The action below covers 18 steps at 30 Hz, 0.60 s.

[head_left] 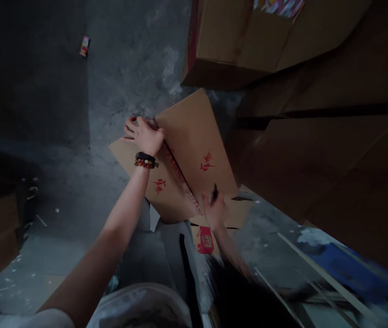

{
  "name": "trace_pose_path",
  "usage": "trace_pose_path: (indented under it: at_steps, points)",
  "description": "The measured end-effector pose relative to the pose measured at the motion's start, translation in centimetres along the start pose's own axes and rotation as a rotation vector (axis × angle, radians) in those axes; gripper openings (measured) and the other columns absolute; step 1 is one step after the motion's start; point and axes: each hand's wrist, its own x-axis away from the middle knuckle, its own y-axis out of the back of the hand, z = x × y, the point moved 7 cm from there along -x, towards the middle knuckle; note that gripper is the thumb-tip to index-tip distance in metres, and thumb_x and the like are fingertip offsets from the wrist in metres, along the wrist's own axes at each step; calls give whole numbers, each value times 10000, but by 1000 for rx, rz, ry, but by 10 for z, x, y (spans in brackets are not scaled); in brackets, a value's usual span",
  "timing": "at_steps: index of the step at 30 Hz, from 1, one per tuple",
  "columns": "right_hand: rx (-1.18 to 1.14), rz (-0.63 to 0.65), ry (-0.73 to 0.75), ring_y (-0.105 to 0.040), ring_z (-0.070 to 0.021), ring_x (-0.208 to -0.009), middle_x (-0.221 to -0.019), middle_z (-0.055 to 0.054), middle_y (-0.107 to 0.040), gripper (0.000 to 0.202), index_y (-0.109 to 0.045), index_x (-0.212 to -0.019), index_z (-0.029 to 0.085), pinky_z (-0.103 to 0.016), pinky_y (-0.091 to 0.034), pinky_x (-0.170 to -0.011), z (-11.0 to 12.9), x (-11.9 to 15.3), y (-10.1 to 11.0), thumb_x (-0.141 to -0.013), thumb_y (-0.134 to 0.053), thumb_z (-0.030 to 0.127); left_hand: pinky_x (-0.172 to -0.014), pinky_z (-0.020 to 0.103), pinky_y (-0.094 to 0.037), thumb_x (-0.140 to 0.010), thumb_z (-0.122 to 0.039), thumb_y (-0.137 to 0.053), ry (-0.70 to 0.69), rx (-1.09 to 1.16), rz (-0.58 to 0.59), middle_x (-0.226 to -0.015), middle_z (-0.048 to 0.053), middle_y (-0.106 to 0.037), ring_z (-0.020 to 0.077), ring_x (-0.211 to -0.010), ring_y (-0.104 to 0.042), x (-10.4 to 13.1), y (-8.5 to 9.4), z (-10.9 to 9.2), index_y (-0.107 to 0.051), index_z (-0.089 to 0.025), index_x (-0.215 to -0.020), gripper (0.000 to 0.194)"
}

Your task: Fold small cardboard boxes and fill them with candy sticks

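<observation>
Dark hair (252, 300) fills the lower foreground, beside the person's pale clothing (142, 303) and a black strap (187, 278). Beyond it, a brown cardboard carton (197, 141) is tilted in front of the person's grey-clad legs (149, 253). Red characters mark the faces on both sides of its dark seam, along which runs tape (185, 191) with red print. The left hand (144, 136), wearing a dark wristband (145, 157) and a beaded bracelet (144, 163), rests at the seam's upper end, its fingers spread apart. The right hand (216, 209), blurred by motion, lies near the seam's lower end, its fingers closed around a small dark object (215, 193) whose kind cannot be told. At upper right, a larger carton (228, 36) shows bright packets (279, 6) at its top; further cartons (330, 164) stand at right. A small wrapper (84, 46) lies on the grey floor (122, 68), at upper left
</observation>
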Motion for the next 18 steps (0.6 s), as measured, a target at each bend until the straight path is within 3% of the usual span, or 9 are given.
trace_pose_path:
  at_steps: [3, 6, 9, 12, 15, 16, 18]
  points:
    - [-36, -113, 174, -594, -341, -1051, -1164, -205, -603, 730, -438, -1268, 108, -435, -481, -841, 61, -49, -13, -795, -539, 655, -1056, 686, -240, -616, -173, -668, -162, 234, 13, -1177, 105, -510, 382, -1244, -426, 6, 20, 1, -531, -202, -902, 318]
    - [27, -182, 379, -563, -331, -1047, -1137, -217, -581, 698, -459, -1203, 87, -438, -463, -874, 107, -69, -15, -767, -645, 599, -1083, 528, -347, -576, -122, -628, -369, 542, 66, -1033, 53, -575, 292, -1176, -516, 13, 79, 22, -450, -198, -756, 264]
    - [133, -196, 403, -539, -334, -1047, -1120, -210, -561, 620, -476, -1170, 84, -453, -458, -874, 114, -70, -14, -764, -697, 498, -1107, 445, -356, -560, -107, -600, -322, 824, 143, -1104, 20, -621, 239, -1185, -552, 22, 141, 67, -432, -210, -754, 277]
    - [208, -146, 414, -539, -352, -1058, -1254, -243, -495, 633, -485, -1216, 85, -437, -488, -802, 108, -59, -7, -693, -758, 314, -1158, 434, -283, -557, -93, -650, -187, 806, 217, -1299, 8, -593, 236, -1306, -484, 32, 174, 114, -514, -240, -887, 386]
    - [46, -166, 498, -587, -296, -1026, -1348, -223, -479, 699, -477, -1321, 93, -384, -505, -785, 97, -47, 40, -675, -719, 205, -1138, 460, -317, -583, -175, -761, -40, 696, 339, -1466, 4, -480, 261, -1373, -413, 35, 186, 162, -542, -321, -1096, 577]
    - [-36, -167, 509, -612, -262, -971, -1289, -191, -547, 653, -514, -1307, 99, -359, -506, -771, 90, -49, 65, -687, -699, 195, -1117, 478, -345, -603, -231, -779, 7, 652, 395, -1483, 10, -463, 274, -1371, -414, 34, 189, 178, -539, -345, -1145, 603]
    - [-177, -117, 486, -627, -178, -767, -986, -95, -681, 425, -650, -1133, 99, -289, -487, -677, 73, -64, 121, -717, -665, 188, -1067, 550, -385, -640, -350, -770, 20, 462, 469, -1457, 61, -493, 325, -1341, -441, 27, 199, 199, -544, -343, -1207, 611]
